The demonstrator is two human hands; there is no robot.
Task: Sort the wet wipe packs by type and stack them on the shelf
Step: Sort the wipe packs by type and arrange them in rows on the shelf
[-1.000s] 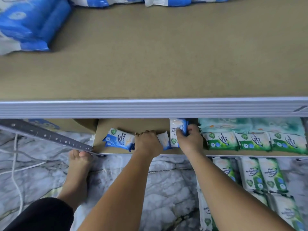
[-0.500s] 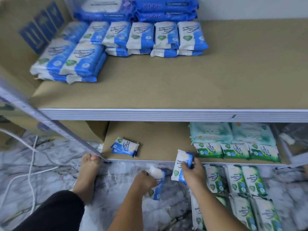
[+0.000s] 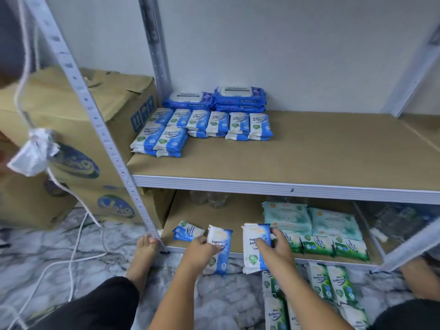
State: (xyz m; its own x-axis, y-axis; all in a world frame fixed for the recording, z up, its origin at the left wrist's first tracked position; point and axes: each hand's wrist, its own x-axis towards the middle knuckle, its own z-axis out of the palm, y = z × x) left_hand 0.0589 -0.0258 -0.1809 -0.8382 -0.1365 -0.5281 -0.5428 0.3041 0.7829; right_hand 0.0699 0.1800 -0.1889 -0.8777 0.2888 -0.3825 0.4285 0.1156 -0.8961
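My left hand (image 3: 201, 248) grips a blue and white wipe pack (image 3: 220, 246) in front of the bottom shelf (image 3: 238, 215). My right hand (image 3: 276, 248) holds a second blue and white pack (image 3: 253, 251) upright beside it. One more blue pack (image 3: 188, 231) lies at the bottom shelf's front left. Green packs (image 3: 333, 245) and pale teal packs (image 3: 309, 220) fill that shelf's right side. On the upper shelf (image 3: 309, 158), blue and white packs (image 3: 202, 129) sit stacked at the left, with larger dark blue packs (image 3: 219, 98) behind them.
More green packs (image 3: 331, 284) lie on the marble floor at the lower right. A cardboard box (image 3: 71, 129) stands left of the metal upright (image 3: 104, 136). White cords (image 3: 71, 248) trail over the floor. My bare foot (image 3: 142, 256) rests by the shelf post.
Both hands have drawn back from the bottom shelf, each carrying a blue pack, and lifted slightly. The view has tilted up, bringing the upper shelf and wall into sight.
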